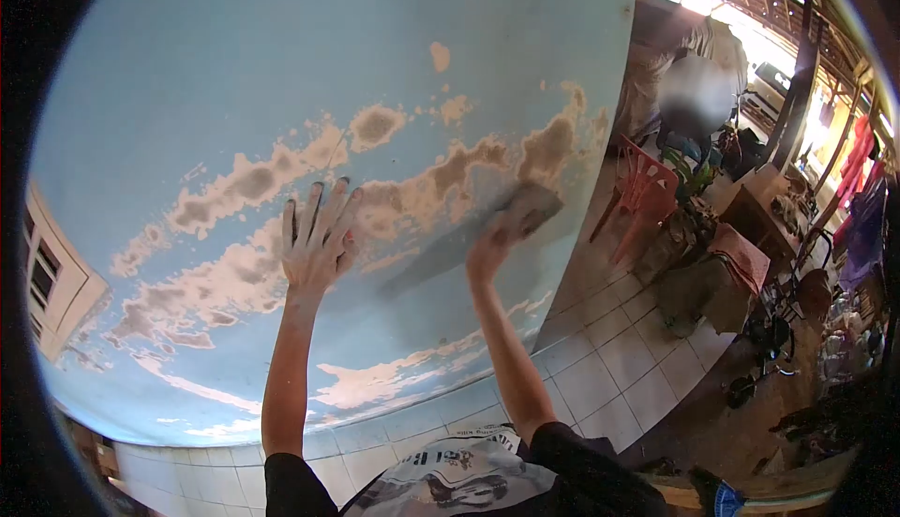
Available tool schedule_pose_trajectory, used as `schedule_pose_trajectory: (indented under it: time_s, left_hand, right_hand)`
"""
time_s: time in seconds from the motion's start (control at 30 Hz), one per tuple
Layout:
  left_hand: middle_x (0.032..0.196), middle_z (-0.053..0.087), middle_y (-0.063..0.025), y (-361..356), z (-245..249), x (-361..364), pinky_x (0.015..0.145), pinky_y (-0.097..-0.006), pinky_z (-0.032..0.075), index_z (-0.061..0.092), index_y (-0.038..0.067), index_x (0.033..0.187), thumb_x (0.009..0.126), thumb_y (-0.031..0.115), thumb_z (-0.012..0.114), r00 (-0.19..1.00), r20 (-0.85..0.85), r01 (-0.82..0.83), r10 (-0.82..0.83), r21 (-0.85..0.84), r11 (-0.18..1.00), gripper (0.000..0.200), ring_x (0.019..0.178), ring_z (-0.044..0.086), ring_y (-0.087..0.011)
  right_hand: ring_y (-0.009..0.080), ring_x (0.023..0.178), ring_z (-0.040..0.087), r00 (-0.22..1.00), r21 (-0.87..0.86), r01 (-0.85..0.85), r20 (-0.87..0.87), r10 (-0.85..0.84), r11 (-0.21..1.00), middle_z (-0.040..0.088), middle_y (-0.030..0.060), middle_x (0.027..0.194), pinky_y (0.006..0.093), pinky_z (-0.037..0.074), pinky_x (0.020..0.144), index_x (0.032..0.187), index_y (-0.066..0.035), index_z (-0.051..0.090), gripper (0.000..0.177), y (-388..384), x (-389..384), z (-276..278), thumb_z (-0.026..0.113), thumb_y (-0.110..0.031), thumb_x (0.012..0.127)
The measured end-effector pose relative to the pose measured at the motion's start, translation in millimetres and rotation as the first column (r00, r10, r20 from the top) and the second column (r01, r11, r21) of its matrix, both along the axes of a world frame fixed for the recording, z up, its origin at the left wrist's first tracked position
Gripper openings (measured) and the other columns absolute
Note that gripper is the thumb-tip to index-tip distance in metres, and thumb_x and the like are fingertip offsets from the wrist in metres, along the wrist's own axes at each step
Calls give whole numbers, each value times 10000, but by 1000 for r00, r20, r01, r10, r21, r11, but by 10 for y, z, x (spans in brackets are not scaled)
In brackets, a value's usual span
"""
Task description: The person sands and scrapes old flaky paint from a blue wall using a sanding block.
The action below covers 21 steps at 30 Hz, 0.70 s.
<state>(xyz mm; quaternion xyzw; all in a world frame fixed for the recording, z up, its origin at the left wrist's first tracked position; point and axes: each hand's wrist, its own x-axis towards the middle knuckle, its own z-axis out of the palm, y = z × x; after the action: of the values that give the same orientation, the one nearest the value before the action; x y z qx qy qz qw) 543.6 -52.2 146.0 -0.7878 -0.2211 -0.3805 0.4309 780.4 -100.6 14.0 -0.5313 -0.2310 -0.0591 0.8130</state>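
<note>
A light blue wall point(281, 67) fills most of the view, with peeled patches point(244, 259) of pale and brownish plaster running across it. My left hand point(321, 240) lies flat on one of these patches, fingers spread and dusted whitish. Farther right, my right hand point(500, 239) presses a dark grey sheet of sandpaper point(539, 206) to the wall, close to the wall's right edge. Its fingers are partly blurred against the sheet. A dark shadow stretches over the blue paint to the left of that hand.
White tiles point(600, 367) cover the floor at right. Beyond the wall's edge stand a red plastic chair point(645, 184), a wooden box point(750, 208) with cloths, and a plant point(689, 175). A person point(717, 58) is in the back. A louvred vent point(45, 269) sits at left.
</note>
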Motion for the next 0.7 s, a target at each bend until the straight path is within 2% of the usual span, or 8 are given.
schedule_pose_trajectory:
  time_s: [0.07,0.1,0.17,0.2,0.27,0.37,0.5,0.7]
  left_hand:
    - [1461,422,16,6,-13,-1,1097,-531,288,471,264,1392,901,208,429,1000,-21,-23,23,-26,999,496,1331,402,-258]
    - [1461,422,16,13,-8,17,1097,-531,288,471,264,1392,901,208,429,1000,-18,-10,10,-18,1000,496,1331,402,-258]
    - [1460,423,16,13,-20,5,1095,-532,292,468,261,1393,891,191,442,1000,-8,-4,4,-40,999,508,1330,405,-257]
    - [1460,423,16,16,-11,0,1095,-532,292,468,261,1393,891,191,442,1000,-10,-3,3,-37,999,508,1330,405,-257]
    - [1469,412,18,12,-5,12,1097,-531,289,456,264,1402,880,182,453,999,4,38,-37,-32,999,528,1339,394,-255]
    - [1470,410,20,3,-2,8,1098,-530,289,452,264,1404,898,169,423,1000,-5,24,-24,-47,999,516,1340,392,-256]
    - [1467,414,23,19,-14,-6,1093,-528,297,454,263,1402,942,186,363,1000,-13,22,-22,-28,999,475,1341,391,-254]
    - [1460,423,48,-1,-9,21,1074,-495,331,480,274,1385,926,205,370,1000,21,19,-19,-17,1000,477,1321,419,-215]
  right_hand:
    - [466,1394,159,862,-82,126,502,-68,989,283,253,1489,582,112,1124,1423,11,358,491,-11,-325,-48,379,-131,954]
    - [466,1394,159,860,-74,138,503,-83,988,283,253,1489,582,112,1124,1423,11,358,491,-121,-316,-16,379,-131,954]
    - [471,1377,192,544,-454,167,783,302,875,313,262,1468,595,162,1107,1399,27,382,467,-402,-270,56,384,-86,946]
    - [471,1377,192,547,-452,167,782,299,876,313,262,1468,595,162,1107,1399,27,382,467,-389,-169,62,384,-86,946]
    - [483,1359,215,963,-174,-26,260,71,984,332,267,1452,602,173,1106,1384,0,412,470,-221,88,6,430,-89,923]
    - [496,1368,187,781,-326,356,619,-87,876,296,274,1469,595,146,1122,1399,-19,392,493,36,175,-483,451,-102,916]
    - [509,1393,84,510,-356,323,846,155,877,188,280,1511,596,75,1131,1430,52,277,552,-393,-252,-84,442,-149,942]
    - [575,1339,146,895,-365,105,441,72,925,206,304,1491,668,102,1082,1458,-33,284,558,-118,336,-338,452,-123,934]
